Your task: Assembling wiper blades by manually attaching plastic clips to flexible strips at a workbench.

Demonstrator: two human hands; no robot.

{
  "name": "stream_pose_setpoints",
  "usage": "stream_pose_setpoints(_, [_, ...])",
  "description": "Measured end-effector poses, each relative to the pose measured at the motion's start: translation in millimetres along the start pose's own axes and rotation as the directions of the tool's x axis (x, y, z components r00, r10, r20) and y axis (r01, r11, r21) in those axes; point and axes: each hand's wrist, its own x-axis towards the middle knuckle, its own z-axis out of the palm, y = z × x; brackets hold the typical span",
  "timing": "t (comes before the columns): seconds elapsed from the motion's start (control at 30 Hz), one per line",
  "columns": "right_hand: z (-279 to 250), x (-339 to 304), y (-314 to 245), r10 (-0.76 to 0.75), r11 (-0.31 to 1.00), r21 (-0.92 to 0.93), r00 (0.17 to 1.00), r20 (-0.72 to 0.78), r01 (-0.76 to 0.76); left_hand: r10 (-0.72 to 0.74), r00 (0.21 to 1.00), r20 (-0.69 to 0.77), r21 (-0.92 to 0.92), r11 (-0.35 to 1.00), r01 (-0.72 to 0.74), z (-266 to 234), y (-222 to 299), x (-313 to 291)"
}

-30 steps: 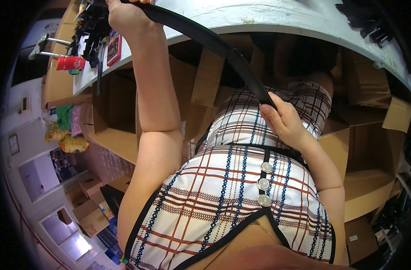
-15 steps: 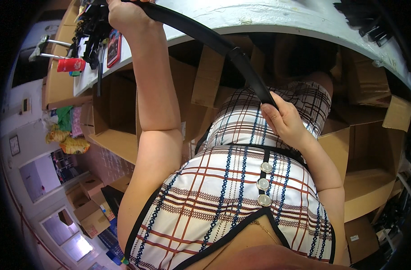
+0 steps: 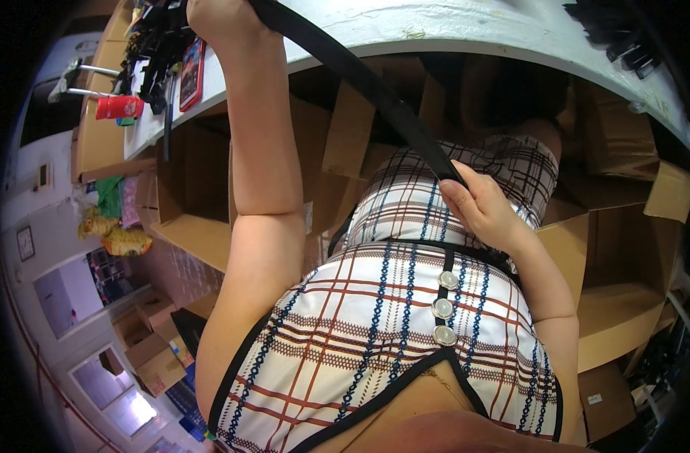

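So there's a long black strap [image 3: 352, 72] slanting from the top edge, left of centre, down to right of the middle. Right hand [image 3: 479, 208] has its grip wrapped on the lower end, thumb on top. Left hand [image 3: 222, 16] is up by the top edge, fingers cut off, so can't tell that grip. White counter [image 3: 450, 26] along the top, red-edged phone [image 3: 192, 75] upper left.

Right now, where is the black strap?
In the head view, the black strap slants from the top edge, beside the left hand, past the white table, down to the right hand gripping it.
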Motion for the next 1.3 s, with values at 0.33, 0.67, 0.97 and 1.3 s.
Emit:
stream_pose_setpoints(0.33, [31.0, -9.5, 24.7, -0.041, 0.999, 0.024, 0.998, -0.041, 0.042, -0.561, 0.823, 0.087, -0.747, 0.51, 0.427, 28.5, 17.9, -29.1])
stream_pose_setpoints(0.67, [38.7, -10.4, 30.1, -0.102, 0.995, -0.01, 0.994, -0.028, 0.101, -0.068, 0.989, 0.134, -0.031, 0.997, 0.073, 9.0, -6.9, -33.7])
stream_pose_setpoints(0.97, [26.2, -3.3, 19.0, -0.163, 0.97, -0.18, 0.987, -0.001, 0.16, 0.023, 0.941, 0.337, -0.098, 0.995, 0.01, -4.6, 19.5, -30.0])
stream_pose_setpoints(1.3, [-65.4, -7.3, -39.3, -0.42, 0.563, -0.798, 0.906, -0.051, 0.216, 0.302, 0.951, 0.067, 0.509, 0.809, -0.293, -39.2, 97.4, -11.5])
